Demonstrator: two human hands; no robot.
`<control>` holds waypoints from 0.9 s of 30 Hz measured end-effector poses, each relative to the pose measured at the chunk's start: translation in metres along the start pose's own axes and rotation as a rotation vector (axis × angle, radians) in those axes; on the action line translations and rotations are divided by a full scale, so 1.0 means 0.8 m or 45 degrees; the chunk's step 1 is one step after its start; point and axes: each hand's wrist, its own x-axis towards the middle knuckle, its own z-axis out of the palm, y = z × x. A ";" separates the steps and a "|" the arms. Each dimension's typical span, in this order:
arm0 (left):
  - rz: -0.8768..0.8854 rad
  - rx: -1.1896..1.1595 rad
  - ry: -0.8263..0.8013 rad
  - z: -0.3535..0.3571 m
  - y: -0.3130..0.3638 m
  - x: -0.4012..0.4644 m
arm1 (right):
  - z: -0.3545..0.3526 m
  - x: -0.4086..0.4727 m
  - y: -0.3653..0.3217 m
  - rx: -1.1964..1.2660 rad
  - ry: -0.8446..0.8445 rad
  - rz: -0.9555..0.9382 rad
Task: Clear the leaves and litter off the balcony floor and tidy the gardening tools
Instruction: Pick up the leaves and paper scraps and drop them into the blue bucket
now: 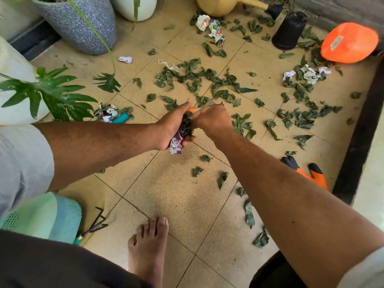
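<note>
My left hand grips a bunch of green leaves together with a purple and white wrapper that sticks out below the fist. My right hand meets it from the right, fingers curled against the same bunch. An orange-and-grey bit shows between the two hands; what it is I cannot tell. Scattered leaves cover the tan tiled floor, with crumpled papers near the back and more crumpled scraps to the right.
A grey woven planter, white pot, yellow watering can, overturned black pot and orange object line the back. Orange-black gloves lie right. A teal lighter, hand rake and mint stool are left. My bare foot stands near.
</note>
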 end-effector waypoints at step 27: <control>0.234 -0.037 -0.204 -0.192 0.230 0.045 | 0.018 -0.026 0.166 -0.359 -0.258 0.357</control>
